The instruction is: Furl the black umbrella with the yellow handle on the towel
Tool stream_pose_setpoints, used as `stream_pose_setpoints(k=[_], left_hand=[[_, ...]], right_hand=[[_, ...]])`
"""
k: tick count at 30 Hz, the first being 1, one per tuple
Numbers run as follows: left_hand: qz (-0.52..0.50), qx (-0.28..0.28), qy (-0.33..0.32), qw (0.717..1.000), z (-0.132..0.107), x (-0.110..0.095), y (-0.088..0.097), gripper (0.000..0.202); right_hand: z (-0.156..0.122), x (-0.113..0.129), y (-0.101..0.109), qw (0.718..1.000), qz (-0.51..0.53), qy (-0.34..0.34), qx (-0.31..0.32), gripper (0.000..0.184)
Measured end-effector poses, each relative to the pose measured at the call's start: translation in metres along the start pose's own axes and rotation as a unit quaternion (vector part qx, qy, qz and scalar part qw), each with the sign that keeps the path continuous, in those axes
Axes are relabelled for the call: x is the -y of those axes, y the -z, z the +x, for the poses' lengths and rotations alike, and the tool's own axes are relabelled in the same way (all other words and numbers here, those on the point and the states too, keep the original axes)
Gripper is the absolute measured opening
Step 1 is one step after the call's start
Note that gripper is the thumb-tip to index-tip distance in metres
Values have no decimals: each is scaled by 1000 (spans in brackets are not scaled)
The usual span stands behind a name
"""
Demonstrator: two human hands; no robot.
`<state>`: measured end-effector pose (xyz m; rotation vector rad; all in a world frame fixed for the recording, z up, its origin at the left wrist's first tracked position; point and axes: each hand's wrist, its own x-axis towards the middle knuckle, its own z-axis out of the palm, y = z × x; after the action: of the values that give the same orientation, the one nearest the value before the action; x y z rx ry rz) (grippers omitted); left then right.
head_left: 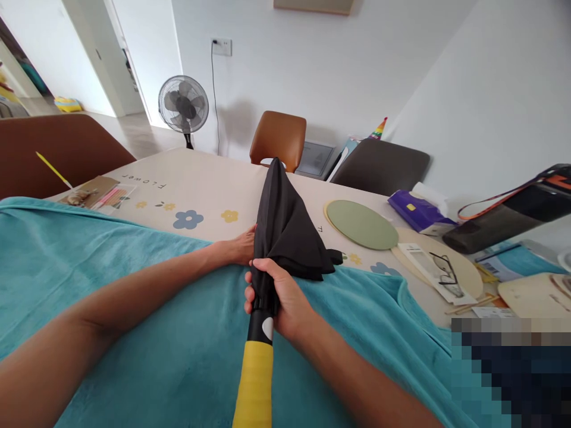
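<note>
The umbrella [288,238] points away over the towel [178,339] and table [236,187], yellow handle [256,380] nearest. The right hand [289,297] comes from lower right, fingers curled round the canopy's base; the left hand [241,246] reaches across to its left edge, fingers hidden, grip impossible to tell.

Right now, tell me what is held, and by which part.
The right hand grips a black umbrella by the lower end of its folded canopy, above the yellow handle. The left hand is beside the canopy; whether it holds is hidden.
</note>
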<state>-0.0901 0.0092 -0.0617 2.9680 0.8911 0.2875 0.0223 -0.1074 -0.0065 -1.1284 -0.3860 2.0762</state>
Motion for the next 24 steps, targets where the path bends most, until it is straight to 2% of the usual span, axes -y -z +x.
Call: stream_pose_setpoints(k=[3,5,9,12,15,17,19,21,24], left_hand=[[26,67,9,997,-1,14,7,29],[47,68,69,994,-2,27,13,30],[65,23,192,979,-8,50,26,37],[42,-54,215,974,-9,48,38,37],[-6,-139,169,976,4,26,48,34],[-37,-146,99,984,20,6,51,32],[-43,-112,16,993,41,-13,50,32],[-27,-49,-62,997,63,-29,47,34],[9,68,-116,991,92,-43,42,38]], right_hand=[[11,5,9,1000,-24,-13,-15,19],[19,7,15,1000,-25,0,-2,18],[27,6,22,999,-37,9,30,18],[29,3,23,998,-43,29,32,18],[31,1,25,997,-40,46,46,17],[32,0,26,996,-39,53,56,17],[33,0,27,996,-38,59,60,17],[32,1,27,996,-34,59,60,14],[31,1,26,996,-32,54,59,12]])
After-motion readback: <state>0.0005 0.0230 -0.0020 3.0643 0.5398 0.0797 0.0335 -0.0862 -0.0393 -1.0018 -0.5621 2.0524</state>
